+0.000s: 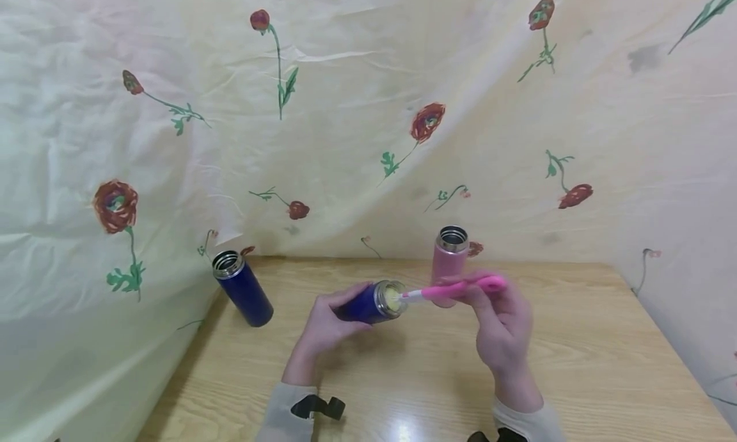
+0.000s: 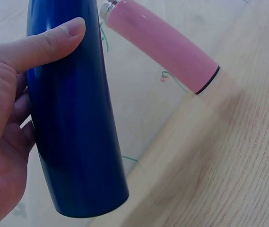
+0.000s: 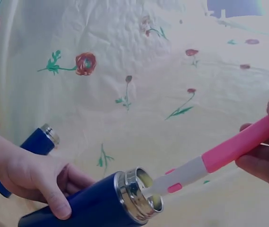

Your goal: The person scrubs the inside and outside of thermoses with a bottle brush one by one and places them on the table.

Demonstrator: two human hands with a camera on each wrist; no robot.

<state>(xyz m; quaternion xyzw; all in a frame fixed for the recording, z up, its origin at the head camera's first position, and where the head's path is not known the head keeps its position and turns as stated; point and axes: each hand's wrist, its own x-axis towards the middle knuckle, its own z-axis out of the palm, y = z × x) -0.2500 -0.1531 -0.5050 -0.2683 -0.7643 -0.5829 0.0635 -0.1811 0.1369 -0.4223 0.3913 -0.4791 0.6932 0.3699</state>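
Observation:
My left hand [image 1: 329, 323] grips a dark blue bottle [image 1: 358, 306], tilted with its open steel mouth toward the right. In the left wrist view the thumb lies across the bottle's side. My right hand [image 1: 504, 330] holds a bottle brush by its pink handle [image 1: 446, 291]. The brush's white neck [image 3: 186, 177] enters the bottle's mouth, where a pale yellow head [image 3: 146, 178] partly shows inside; the rest of that head is hidden. Just behind the brush stands a pink bottle [image 1: 449, 260], uncapped and upright.
A second dark blue bottle [image 1: 247, 295], also uncapped, stands at the left of the wooden table [image 1: 599, 352]. Behind the table hangs a pale cloth [image 1: 345, 141] printed with red flowers, and it also runs along the left and right sides.

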